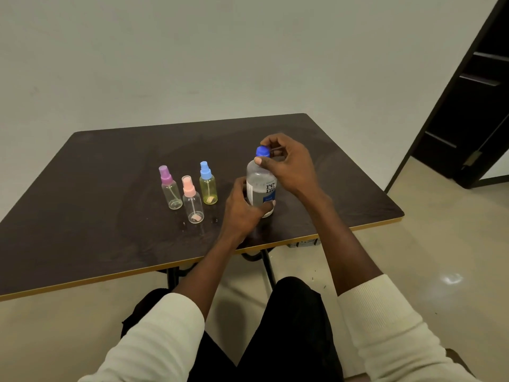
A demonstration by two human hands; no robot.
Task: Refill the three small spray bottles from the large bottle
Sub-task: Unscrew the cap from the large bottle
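Hidden: lower label of the large bottle [260,186], behind the left hand [242,208].
Left hand: wraps the bottle's base, upright on the table [96,216].
Right hand [289,164]: pinches the blue cap [262,151].
Spray bottles: purple-topped [170,188], pink-topped [192,201], blue-topped [208,184], capped, left of both hands.

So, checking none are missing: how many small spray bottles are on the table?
3, standing left of the large bottle: purple-capped bottle farthest left, pink-capped bottle nearest the person, blue-capped bottle closest to it. None appear hidden.
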